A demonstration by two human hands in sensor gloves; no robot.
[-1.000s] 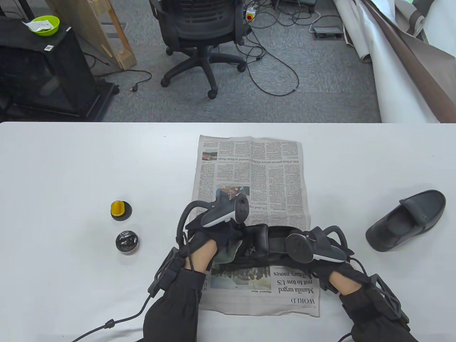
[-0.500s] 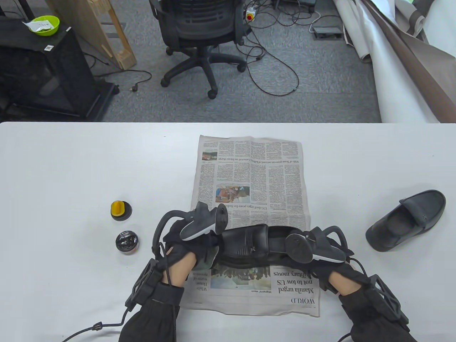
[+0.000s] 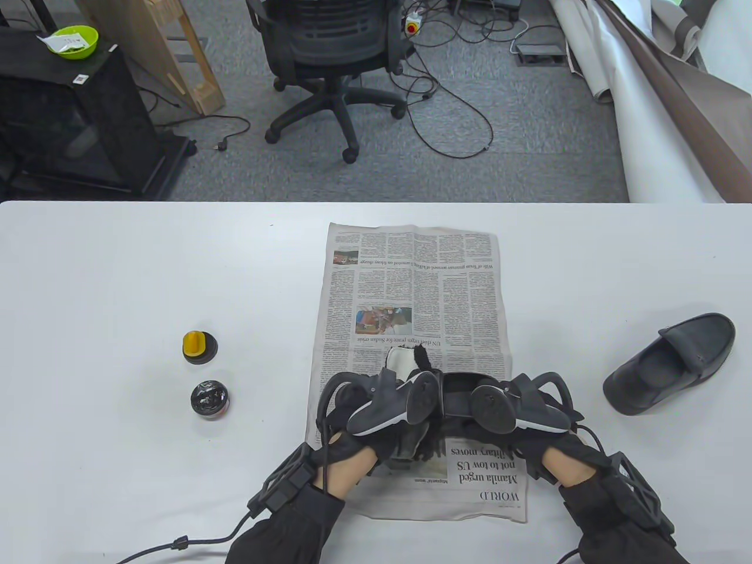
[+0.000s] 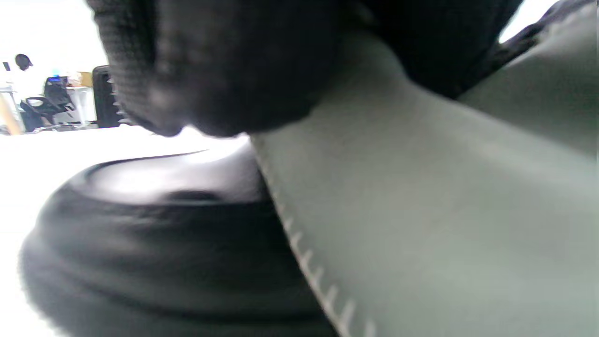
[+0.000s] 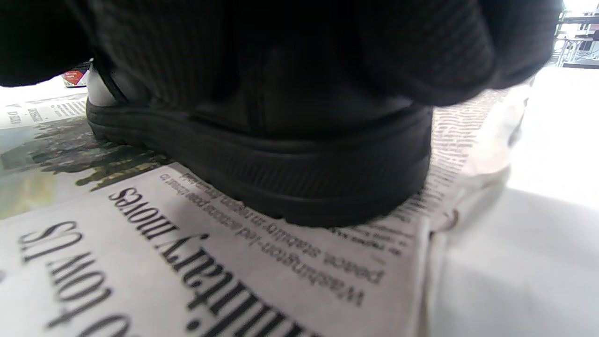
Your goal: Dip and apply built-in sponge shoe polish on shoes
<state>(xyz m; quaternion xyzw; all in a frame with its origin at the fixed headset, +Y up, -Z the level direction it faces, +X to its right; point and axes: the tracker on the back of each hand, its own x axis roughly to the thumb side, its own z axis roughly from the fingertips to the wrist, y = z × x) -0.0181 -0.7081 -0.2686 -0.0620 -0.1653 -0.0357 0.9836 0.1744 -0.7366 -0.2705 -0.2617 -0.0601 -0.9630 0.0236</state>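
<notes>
A black shoe [image 3: 457, 392] lies on the newspaper [image 3: 411, 276] near the table's front, mostly covered by both hands. My left hand [image 3: 385, 437] presses a grey-white cloth [image 3: 402, 359] with a dark stain onto the shoe's front. In the left wrist view the cloth [image 4: 421, 210] drapes over the black toe [image 4: 164, 234] under my fingers [image 4: 224, 70]. My right hand [image 3: 529, 446] grips the shoe's heel [image 5: 304, 182], which sits on the paper. The open polish tin [image 3: 210, 399] and its yellow-handled sponge lid [image 3: 200, 346] stand to the left, apart from both hands.
A second black shoe [image 3: 675, 361] lies on the bare white table [image 3: 117, 282] at the right. The table's far edge borders a floor with an office chair [image 3: 329, 53] and cables.
My left hand swung left off the shoe's front, then came back right over it with the cloth. The right hand and the shoe's heel stayed put.
</notes>
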